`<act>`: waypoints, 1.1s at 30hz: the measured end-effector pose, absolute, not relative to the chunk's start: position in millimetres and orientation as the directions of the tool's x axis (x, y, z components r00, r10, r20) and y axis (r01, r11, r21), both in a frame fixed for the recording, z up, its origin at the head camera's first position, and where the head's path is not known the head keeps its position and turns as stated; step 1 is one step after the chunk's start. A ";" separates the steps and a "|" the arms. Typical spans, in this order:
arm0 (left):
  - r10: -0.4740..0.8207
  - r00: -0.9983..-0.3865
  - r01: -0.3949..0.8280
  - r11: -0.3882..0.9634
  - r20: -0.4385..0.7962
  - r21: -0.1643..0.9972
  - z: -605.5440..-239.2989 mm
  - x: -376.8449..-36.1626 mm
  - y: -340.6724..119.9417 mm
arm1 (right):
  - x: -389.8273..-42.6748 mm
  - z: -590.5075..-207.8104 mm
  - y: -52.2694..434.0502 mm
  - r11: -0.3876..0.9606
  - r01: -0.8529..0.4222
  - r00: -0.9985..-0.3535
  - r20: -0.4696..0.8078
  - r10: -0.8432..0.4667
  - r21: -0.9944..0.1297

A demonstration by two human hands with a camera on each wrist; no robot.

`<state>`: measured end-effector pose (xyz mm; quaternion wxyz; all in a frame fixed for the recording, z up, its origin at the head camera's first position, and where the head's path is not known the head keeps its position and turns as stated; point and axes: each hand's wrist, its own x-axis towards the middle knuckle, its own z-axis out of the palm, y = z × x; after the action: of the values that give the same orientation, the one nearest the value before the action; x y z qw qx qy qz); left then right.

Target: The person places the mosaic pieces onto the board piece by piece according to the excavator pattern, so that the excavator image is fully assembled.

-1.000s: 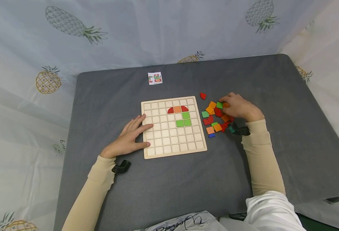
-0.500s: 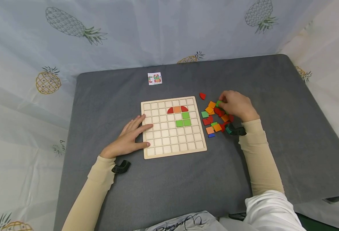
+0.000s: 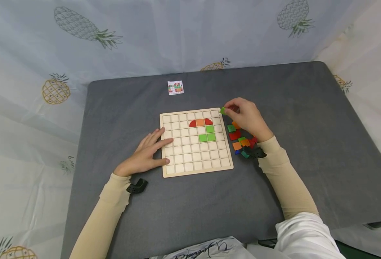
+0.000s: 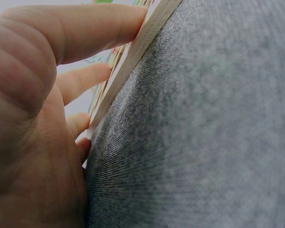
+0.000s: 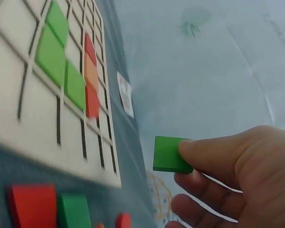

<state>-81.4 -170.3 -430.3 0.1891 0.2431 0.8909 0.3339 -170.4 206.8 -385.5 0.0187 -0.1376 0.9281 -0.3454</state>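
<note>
So the right hand [image 3: 247, 117] has a green square tile [image 5: 167, 153] pinched between thumb and index finger, other fingers loosely curled, and it's held up off the surface by the far right corner of the wooden grid board [image 3: 191, 157]. Left hand [image 3: 145, 151] is spread pretty wide, fingers fairly straight, thumb and fingertips resting on the board's left edge. On the board itself, toward its far right part, there's a row with two red rounded pieces [image 3: 192, 123] and an orange square [image 3: 200, 122] sitting between them, plus three green squares [image 3: 211, 137] in a little L shape on the near side of that row. Just beside the board's right edge is a jumbled pile of loose tiles [image 3: 234, 135], red, orange, green and blue, partly hidden by the right hand and wrist. A small printed card [image 3: 175, 87] lies on the gray-covered counter [image 3: 323, 151] past the board's far edge.
</note>
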 end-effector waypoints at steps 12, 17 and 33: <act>0.556 -0.812 0.300 0.660 -0.179 0.689 -430.1 -79.3 -172.4 | -161.1 -377.9 165.2 0.603 -0.362 -0.889 0.070 -0.452 -0.711; 0.560 -0.810 0.305 0.656 -0.174 0.690 -430.2 -79.6 -171.7 | -161.3 -382.5 151.6 0.594 -0.393 -0.846 0.022 -0.533 -0.702; 0.565 -0.806 0.303 0.651 -0.178 0.696 -427.2 -80.3 -171.7 | -150.6 -396.7 122.6 0.644 -0.483 -0.775 -0.052 -0.630 -0.593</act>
<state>-80.3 -171.7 -427.2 0.1933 0.2445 0.8878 0.3388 -150.6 122.6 -396.7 0.1279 -0.3102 0.8975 -0.2864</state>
